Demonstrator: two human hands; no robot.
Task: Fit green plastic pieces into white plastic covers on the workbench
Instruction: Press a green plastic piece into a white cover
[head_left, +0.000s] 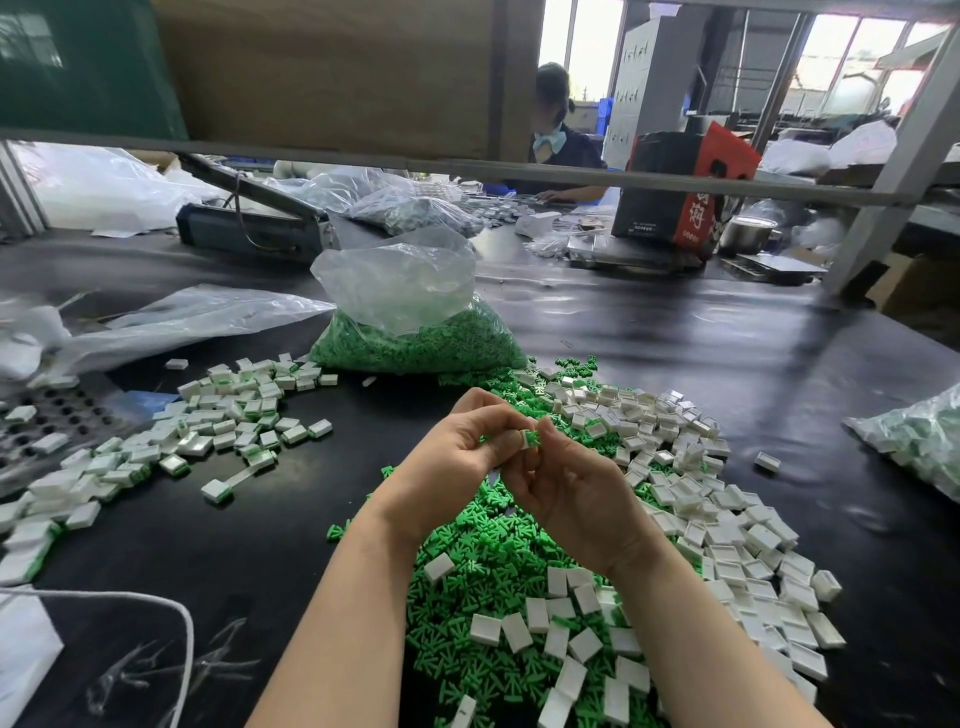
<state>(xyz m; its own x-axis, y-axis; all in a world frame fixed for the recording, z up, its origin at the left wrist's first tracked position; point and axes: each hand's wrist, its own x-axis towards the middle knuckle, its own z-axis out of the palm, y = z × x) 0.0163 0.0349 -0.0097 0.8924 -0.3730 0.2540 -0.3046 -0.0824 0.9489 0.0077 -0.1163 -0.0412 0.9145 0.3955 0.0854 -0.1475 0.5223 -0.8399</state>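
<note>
Head view: we're holding both hands together above the green pile (483, 561) on the black bench (291, 545). Left hand (457, 457) is pinching a white cover (514, 438), fingers curled round it. Right hand (576, 493) is pinching a green piece (531, 439) against that cover. Loose white covers (727, 519) are lying just right of the pile, finished ones (223, 415) well off to the left.
</note>
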